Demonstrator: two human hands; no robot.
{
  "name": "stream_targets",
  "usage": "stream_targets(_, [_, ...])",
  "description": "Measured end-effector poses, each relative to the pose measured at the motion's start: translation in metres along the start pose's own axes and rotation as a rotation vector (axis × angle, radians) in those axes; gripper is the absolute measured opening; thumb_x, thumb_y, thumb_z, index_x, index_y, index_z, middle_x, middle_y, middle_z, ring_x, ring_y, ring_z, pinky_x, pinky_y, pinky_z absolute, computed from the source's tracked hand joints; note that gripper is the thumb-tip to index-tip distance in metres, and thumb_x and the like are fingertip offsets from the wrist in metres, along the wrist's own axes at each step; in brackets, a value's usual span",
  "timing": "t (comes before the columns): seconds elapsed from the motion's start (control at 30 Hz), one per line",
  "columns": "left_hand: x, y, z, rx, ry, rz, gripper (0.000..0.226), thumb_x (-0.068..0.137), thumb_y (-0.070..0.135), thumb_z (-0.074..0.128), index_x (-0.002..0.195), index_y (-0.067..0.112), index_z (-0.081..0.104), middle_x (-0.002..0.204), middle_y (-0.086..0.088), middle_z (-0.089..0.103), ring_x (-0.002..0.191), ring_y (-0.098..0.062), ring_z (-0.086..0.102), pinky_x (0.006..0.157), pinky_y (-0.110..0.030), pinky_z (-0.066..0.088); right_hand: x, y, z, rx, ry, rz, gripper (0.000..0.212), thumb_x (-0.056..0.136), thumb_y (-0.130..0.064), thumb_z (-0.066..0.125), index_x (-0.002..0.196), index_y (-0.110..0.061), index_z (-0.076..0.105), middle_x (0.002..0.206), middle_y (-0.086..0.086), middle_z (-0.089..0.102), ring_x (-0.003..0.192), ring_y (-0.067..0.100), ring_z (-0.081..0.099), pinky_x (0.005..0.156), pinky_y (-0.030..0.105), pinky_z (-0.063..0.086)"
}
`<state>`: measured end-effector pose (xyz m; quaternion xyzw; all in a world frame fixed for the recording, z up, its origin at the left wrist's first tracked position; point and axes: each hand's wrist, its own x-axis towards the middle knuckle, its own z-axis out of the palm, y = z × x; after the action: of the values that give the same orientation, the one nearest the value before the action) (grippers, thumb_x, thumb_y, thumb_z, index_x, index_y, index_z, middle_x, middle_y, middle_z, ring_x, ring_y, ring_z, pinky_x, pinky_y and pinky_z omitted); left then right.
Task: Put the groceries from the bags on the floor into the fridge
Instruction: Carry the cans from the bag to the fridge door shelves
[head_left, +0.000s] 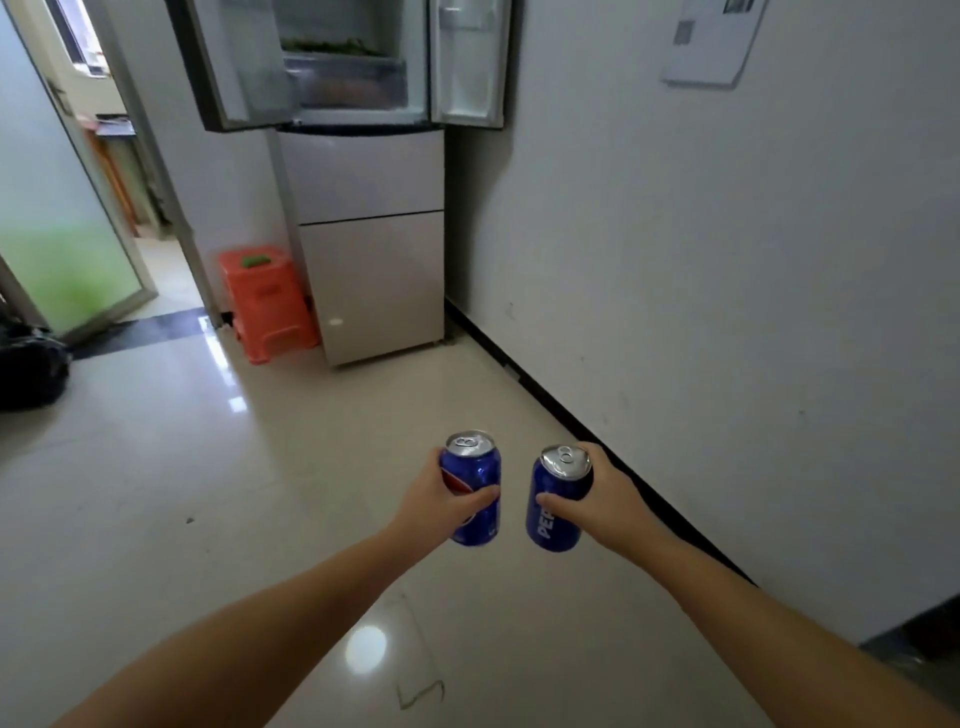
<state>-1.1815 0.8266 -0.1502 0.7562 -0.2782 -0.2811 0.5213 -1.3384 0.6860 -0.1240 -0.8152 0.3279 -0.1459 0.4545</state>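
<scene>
While the top of the fridge (363, 171) runs off the upper edge of the frame, its two upper doors stand open and its blurred interior shows only a dim strip of something green above a clear drawer. In the lower centre, a person's left hand (441, 501) grips a blue can (475, 486), fingers curled round the far side and mostly hidden, thumb pressed across the front over a red-and-white emblem. Just beside it, not touching, the right hand (597, 499) holds a second blue can (556, 501), thumb on the near side, the remaining fingers out of sight behind it; white letters reading "PE" run down its side before the curve cuts the word off. Both cans are upright, tilted slightly, held above the glossy floor (208, 493) well short of the fridge. An orange plastic stool (270, 306) stands at centre left with a small green item on top, too blurred to identify. A dark bag (31, 371) is cut off at the left edge. A paper notice (711, 41) on the wall at upper right is illegible.
</scene>
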Motion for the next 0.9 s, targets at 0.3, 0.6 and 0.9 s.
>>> stream_targets(0.3, [0.181,0.039,-0.039,-0.024,0.07,-0.007,0.063,0.075,0.026,0.078,0.128,0.018,0.044,0.118,-0.001,0.061,0.11,-0.02,0.057,0.094,-0.034,0.044,0.189,-0.036,-0.016,0.012,0.012,-0.053,0.056,0.072,-0.022,0.08,0.116,-0.026,0.046,0.111,-0.007,0.059,0.104,0.014,0.057,0.083,0.027,0.049])
stream_targets(0.6, [0.34,0.076,-0.097,-0.098,0.1,0.023,0.064,0.078,0.021,0.074,0.132,0.018,0.039,0.118,0.002,0.054,0.109,-0.015,0.051,0.093,-0.033,0.042,0.376,-0.073,-0.02,0.034,0.017,-0.099,0.059,0.073,-0.023,0.079,0.121,-0.023,0.045,0.116,-0.003,0.059,0.106,0.016,0.056,0.086,0.03,0.05])
stream_targets(0.9, [0.543,0.099,-0.139,-0.09,0.247,0.035,0.063,0.077,0.023,0.075,0.13,0.016,0.04,0.124,-0.004,0.056,0.116,-0.021,0.054,0.1,-0.038,0.043,0.611,-0.106,-0.023,0.018,-0.086,-0.246,0.055,0.075,-0.02,0.078,0.117,-0.024,0.043,0.112,-0.007,0.055,0.105,0.013,0.052,0.081,0.024,0.046])
